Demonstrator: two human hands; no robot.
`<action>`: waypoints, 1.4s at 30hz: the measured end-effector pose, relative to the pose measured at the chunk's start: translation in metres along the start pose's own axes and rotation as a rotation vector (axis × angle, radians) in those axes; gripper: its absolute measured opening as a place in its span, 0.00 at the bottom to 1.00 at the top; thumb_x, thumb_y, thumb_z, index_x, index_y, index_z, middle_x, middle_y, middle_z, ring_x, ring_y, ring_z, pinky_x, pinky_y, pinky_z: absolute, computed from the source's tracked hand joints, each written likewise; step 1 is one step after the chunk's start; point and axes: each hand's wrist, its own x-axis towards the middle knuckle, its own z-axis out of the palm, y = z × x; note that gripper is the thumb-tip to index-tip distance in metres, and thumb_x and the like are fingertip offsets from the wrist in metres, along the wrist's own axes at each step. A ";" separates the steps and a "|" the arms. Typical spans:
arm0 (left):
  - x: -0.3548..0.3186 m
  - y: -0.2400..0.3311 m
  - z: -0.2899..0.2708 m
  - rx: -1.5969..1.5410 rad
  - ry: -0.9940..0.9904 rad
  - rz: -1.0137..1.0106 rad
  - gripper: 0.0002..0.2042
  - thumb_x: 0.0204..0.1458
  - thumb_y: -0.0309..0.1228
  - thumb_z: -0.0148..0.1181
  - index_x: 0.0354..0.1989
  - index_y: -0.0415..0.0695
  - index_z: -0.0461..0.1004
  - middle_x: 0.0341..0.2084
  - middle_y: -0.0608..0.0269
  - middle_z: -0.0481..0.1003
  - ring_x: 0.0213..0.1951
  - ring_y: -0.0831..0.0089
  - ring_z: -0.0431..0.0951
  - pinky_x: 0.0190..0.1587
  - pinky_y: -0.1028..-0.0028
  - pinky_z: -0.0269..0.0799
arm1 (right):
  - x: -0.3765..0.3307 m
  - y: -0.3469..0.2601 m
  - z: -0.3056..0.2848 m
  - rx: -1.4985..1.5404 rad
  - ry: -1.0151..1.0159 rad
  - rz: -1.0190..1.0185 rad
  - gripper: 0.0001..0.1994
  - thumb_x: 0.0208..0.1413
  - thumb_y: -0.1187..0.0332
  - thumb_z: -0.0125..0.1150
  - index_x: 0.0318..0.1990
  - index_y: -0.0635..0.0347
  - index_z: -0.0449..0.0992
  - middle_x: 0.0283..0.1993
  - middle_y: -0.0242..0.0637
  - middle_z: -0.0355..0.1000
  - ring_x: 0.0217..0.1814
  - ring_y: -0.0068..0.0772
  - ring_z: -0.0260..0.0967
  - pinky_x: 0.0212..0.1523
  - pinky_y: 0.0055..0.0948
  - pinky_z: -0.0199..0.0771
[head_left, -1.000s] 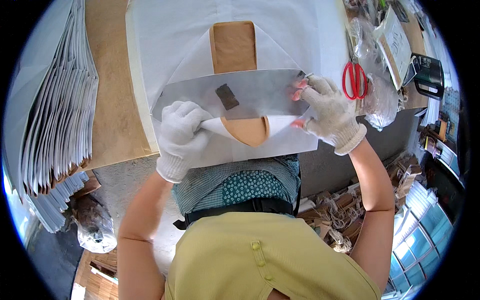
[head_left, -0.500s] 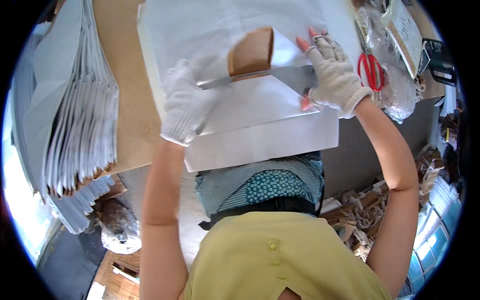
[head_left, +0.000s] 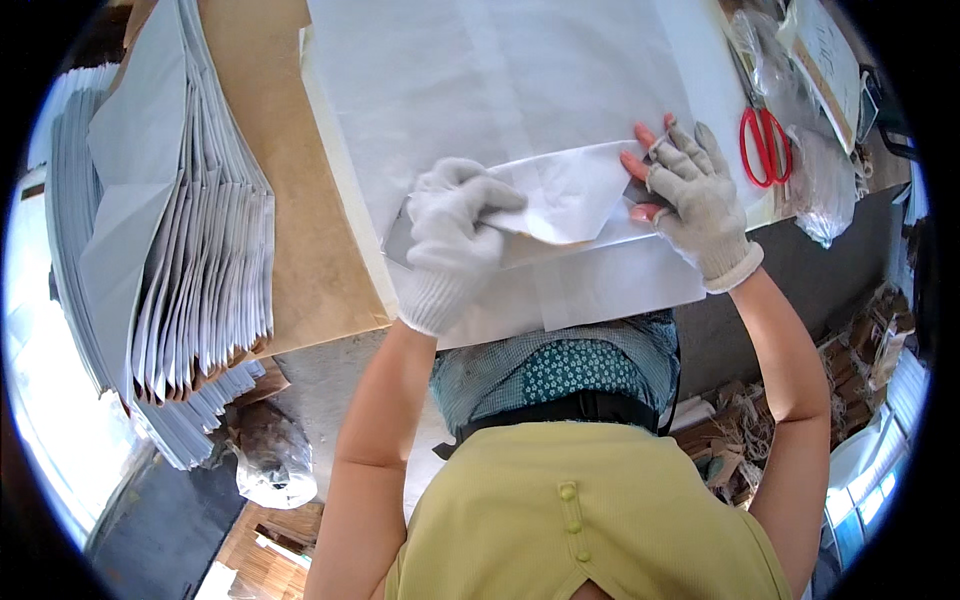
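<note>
A large white paper bag (head_left: 520, 80) lies on the table in front of me, its near end folded into a flap (head_left: 570, 190) with a thin brown edge. My left hand (head_left: 455, 220), in a white knitted glove, is closed at the left part of this flap, fingers curled against the paper. My right hand (head_left: 695, 190) lies open on the bag's right side, beside the flap's right corner. Its glove leaves several fingertips bare, and the fingers are spread. What lies beneath the left palm is hidden.
Folded white paper bags (head_left: 210, 260) stand in a thick stack at the left on the brown tabletop (head_left: 300, 200). Red-handled scissors (head_left: 766, 145) lie at the right, near clear plastic wrap (head_left: 820, 190). Brown scraps (head_left: 750, 440) are heaped on the floor at the lower right.
The raised opening with its brown inside has been folded down and now shows as a white flap. My left hand has moved right and curled; my right hand remains spread on the paper.
</note>
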 end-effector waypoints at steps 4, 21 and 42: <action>-0.005 0.031 -0.005 0.137 -0.234 0.130 0.08 0.43 0.26 0.67 0.34 0.47 0.85 0.42 0.59 0.77 0.53 0.56 0.73 0.59 0.61 0.69 | 0.003 -0.006 0.006 0.148 0.101 -0.092 0.23 0.57 0.63 0.69 0.62 0.45 0.81 0.67 0.36 0.76 0.75 0.45 0.66 0.80 0.51 0.51; 0.008 0.040 0.046 0.652 0.283 0.403 0.20 0.51 0.30 0.65 0.54 0.40 0.75 0.47 0.54 0.74 0.50 0.52 0.74 0.54 0.52 0.70 | 0.043 -0.050 0.019 0.265 0.319 -0.099 0.19 0.62 0.62 0.56 0.57 0.56 0.82 0.64 0.44 0.76 0.72 0.51 0.68 0.78 0.51 0.56; -0.157 -0.008 -0.026 -1.106 0.371 -0.459 0.20 0.72 0.44 0.49 0.60 0.42 0.72 0.46 0.58 0.76 0.46 0.67 0.77 0.46 0.68 0.76 | -0.112 0.044 -0.046 0.293 -0.026 0.256 0.17 0.45 0.79 0.72 0.45 0.62 0.80 0.42 0.40 0.80 0.39 0.34 0.80 0.37 0.36 0.81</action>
